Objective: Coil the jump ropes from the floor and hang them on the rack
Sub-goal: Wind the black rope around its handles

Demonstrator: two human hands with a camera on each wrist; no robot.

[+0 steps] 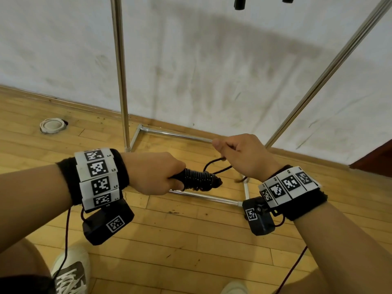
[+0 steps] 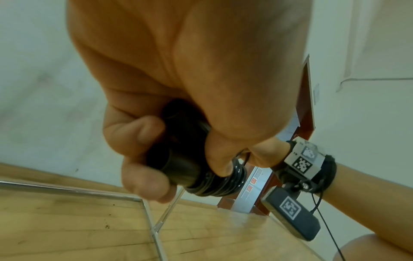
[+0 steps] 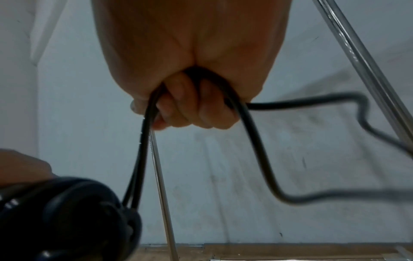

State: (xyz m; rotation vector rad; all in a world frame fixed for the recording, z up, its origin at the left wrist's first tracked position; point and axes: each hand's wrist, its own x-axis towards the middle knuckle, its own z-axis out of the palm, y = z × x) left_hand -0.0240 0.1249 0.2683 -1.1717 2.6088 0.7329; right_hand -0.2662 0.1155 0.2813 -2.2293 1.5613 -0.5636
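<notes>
My left hand [image 1: 154, 172] grips the black jump rope handles [image 1: 197, 180], which have several turns of black cord wound tightly around them; the same handles [image 2: 178, 159] show end-on in the left wrist view. My right hand [image 1: 239, 153] holds the loose black cord [image 1: 214, 166] a little to the right of the bundle and slightly higher. In the right wrist view the fingers [image 3: 190, 109] are curled round a loop of this cord [image 3: 257, 141], with the wound bundle [image 3: 67, 219] at the lower left. The chrome rack [image 1: 119, 71] stands directly in front, against the wall.
The rack's base bars [image 1: 201, 196] lie on the wooden floor under my hands, and its right upright [image 1: 331, 66] slants up. Two black handles [image 1: 239, 3] hang at the top edge. A white ring [image 1: 52, 125] sits on the floor at left. My shoes [image 1: 70, 272] are below.
</notes>
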